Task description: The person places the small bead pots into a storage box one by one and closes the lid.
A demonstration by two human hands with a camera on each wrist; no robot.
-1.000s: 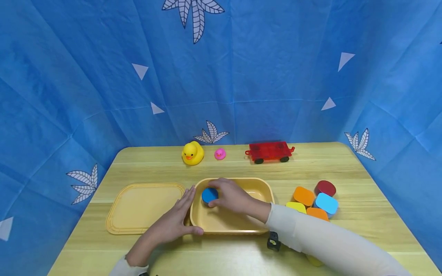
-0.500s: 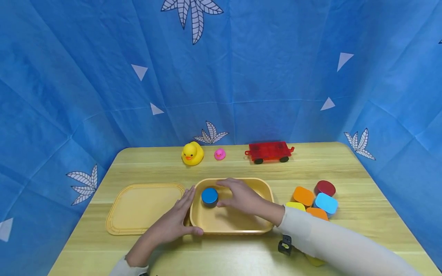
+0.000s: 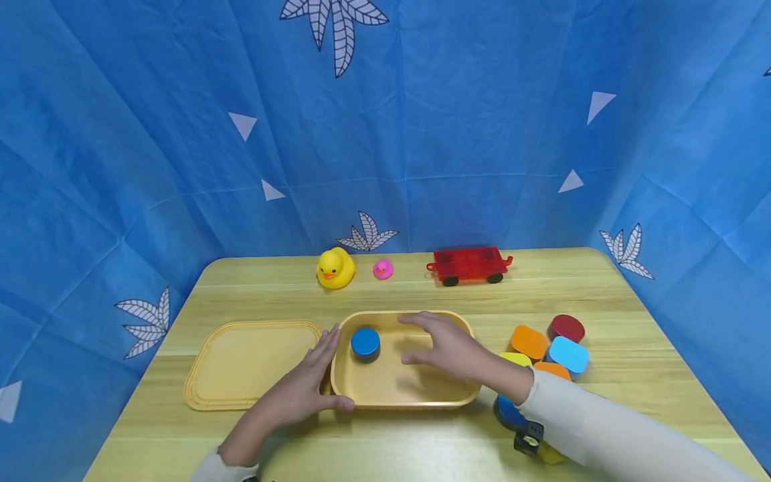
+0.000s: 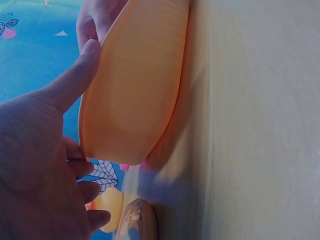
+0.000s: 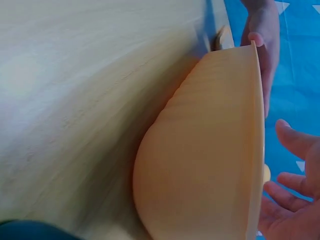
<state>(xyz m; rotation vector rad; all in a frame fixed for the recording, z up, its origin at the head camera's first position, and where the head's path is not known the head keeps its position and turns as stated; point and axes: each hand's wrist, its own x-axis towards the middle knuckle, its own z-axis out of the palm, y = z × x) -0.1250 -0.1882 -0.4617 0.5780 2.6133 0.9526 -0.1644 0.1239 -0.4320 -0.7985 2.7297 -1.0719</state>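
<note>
A yellow-orange plastic box (image 3: 415, 395) stands on the table, with one blue round block (image 3: 365, 343) upright inside near its left end. My left hand (image 3: 301, 385) rests against the box's left end, thumb at the front corner and fingers along the side. The left wrist view shows the thumb (image 4: 85, 62) touching the rim. My right hand (image 3: 448, 345) hovers over the right half of the box with fingers spread and nothing between them. In the right wrist view the right hand (image 5: 295, 190) is beside the box rim, with a gap at the thumb.
Left of the box lies a flat yellow lid (image 3: 253, 365). Several blocks stand at right, including orange (image 3: 529, 341), light blue (image 3: 569, 355) and dark red (image 3: 566, 328); a blue one (image 3: 508, 412) shows by the right wrist. Behind are a yellow duck (image 3: 335, 268), pink duck (image 3: 383, 269) and red wagon (image 3: 470, 265).
My right hand has let go of the blue block and moved right, leaving it in the box. Another blue block has come into view beneath the right forearm. The left hand stays put.
</note>
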